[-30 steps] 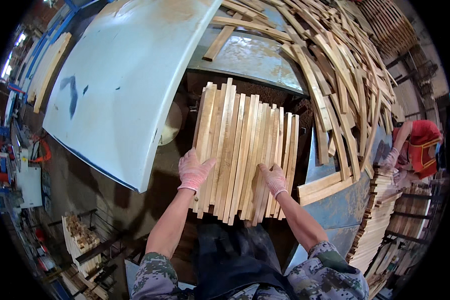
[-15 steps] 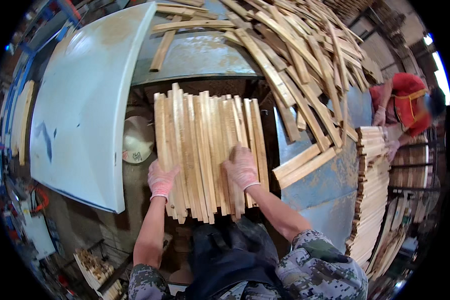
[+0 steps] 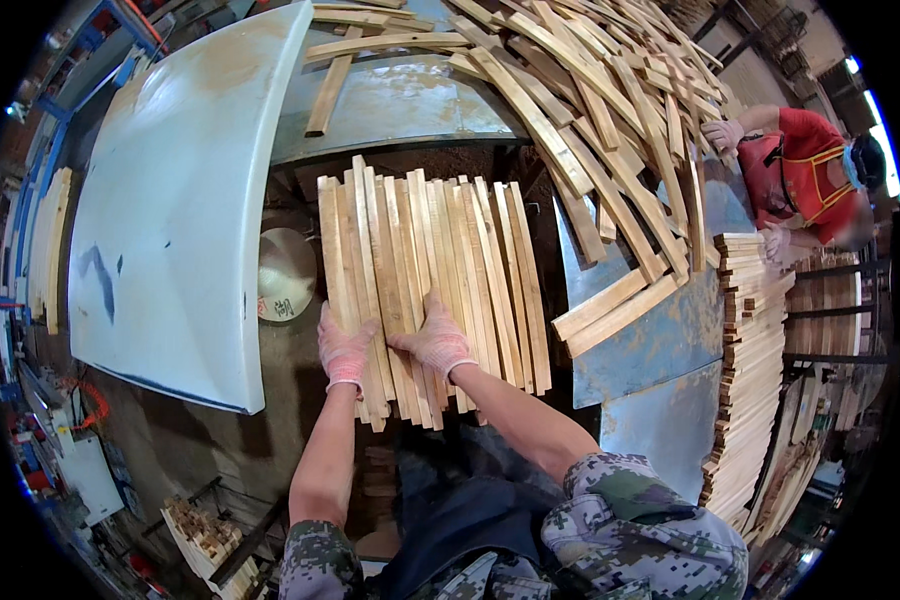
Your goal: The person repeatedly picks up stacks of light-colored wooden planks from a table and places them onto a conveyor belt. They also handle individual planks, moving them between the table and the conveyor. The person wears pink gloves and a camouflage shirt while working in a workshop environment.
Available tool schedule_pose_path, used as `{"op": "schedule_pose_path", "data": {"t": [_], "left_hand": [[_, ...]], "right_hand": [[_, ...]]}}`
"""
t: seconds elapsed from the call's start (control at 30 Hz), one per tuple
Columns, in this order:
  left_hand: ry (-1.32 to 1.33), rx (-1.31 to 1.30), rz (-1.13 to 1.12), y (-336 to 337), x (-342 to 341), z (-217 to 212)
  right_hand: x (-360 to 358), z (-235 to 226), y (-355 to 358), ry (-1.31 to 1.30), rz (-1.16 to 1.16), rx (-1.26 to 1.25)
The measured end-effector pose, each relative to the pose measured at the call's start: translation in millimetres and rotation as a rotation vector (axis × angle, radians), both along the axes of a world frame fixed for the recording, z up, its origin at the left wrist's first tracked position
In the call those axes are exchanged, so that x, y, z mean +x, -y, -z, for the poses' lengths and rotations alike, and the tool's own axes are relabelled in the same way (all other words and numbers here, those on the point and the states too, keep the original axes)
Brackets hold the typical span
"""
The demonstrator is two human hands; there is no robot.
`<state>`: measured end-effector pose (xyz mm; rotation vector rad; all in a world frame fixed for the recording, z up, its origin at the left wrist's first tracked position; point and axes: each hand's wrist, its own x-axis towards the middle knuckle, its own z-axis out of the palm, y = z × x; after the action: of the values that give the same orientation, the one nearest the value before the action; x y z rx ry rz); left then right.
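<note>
In the head view, the row of wooden slats (image 3: 425, 285) lies much as it did half a second ago, but both hands sit closer together now: the right hand (image 3: 436, 342) has slid leftward along the near ends, from the right part of the row toward its middle, while the left hand (image 3: 345, 350) stays at the left edge. The camera has also shifted a little, so the person in red (image 3: 805, 175) shows more fully at the upper right.

The near ends of several slats are covered by the two gloved hands. What the slats rest on is dark and hard to make out. Whether the left fingers curl under the outer slat cannot be told; its fingers lie together, flat along the wood. The right hand's fingers are spread a little and pressed down on top of the slats, not clamped around any.

The slats are pale, narrow and long, laid side by side and touching, their far ends uneven, fanning slightly outward. They lie in front of the person, between the big pale curved panel (image 3: 185, 200) on the left and the blue metal table (image 3: 660, 345) on the right. A loose heap of slats (image 3: 610, 110) covers the table's far part, and a neat stack (image 3: 750, 370) stands along its right side.
</note>
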<state>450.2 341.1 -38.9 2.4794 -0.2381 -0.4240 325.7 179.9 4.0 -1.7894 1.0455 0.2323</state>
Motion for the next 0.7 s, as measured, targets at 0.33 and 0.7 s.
{"op": "schedule_pose_path", "data": {"t": [0.33, 0.7], "left_hand": [[-0.103, 0.039, -0.009, 8.5, 4.9, -18.8], [-0.028, -0.247, -0.123, -81.2, -114.6, -71.4]], "right_hand": [[24.7, -31.9, -23.3, -0.169, -0.162, -0.207], [-18.1, -19.6, -18.9, 0.030, -0.095, -0.018]]}}
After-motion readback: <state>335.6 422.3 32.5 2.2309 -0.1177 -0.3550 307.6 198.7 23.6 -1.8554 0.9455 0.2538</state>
